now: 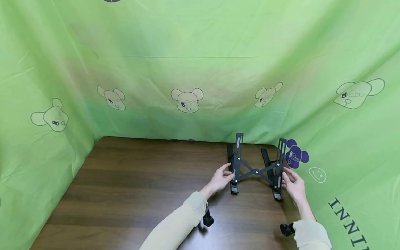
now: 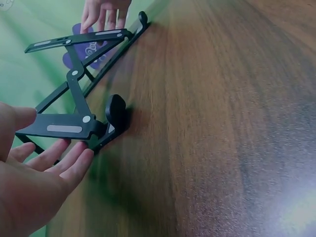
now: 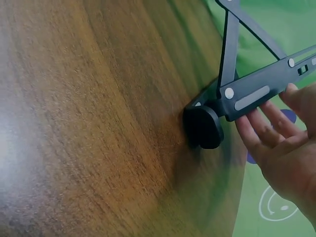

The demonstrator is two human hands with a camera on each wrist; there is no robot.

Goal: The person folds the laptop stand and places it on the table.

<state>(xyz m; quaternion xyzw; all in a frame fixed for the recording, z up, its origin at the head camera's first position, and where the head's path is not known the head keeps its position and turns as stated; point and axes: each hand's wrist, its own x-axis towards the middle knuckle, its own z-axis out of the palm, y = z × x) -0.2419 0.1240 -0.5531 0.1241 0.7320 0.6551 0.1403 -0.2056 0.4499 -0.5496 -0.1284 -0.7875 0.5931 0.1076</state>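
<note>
A black folding laptop stand (image 1: 256,172) stands unfolded at the right of the table, its two slotted rails raised and joined by crossed arms. My left hand (image 1: 220,178) holds the left rail from its outer side; in the left wrist view the thumb lies near its upper edge and the fingers reach beneath. On the far side, my right hand (image 1: 295,187) grips the right rail, thumb at its edge and fingers under it in the right wrist view. A rounded black front stop (image 3: 203,127) sticks up at that rail's lower end. The palms partly hide the fingertips' contact.
The brown wooden table (image 1: 140,187) meets a green printed cloth (image 1: 187,69) at its back and sides. The stand is close to the table's right and back edges. Black wrist devices (image 1: 208,218) hang below both sleeves.
</note>
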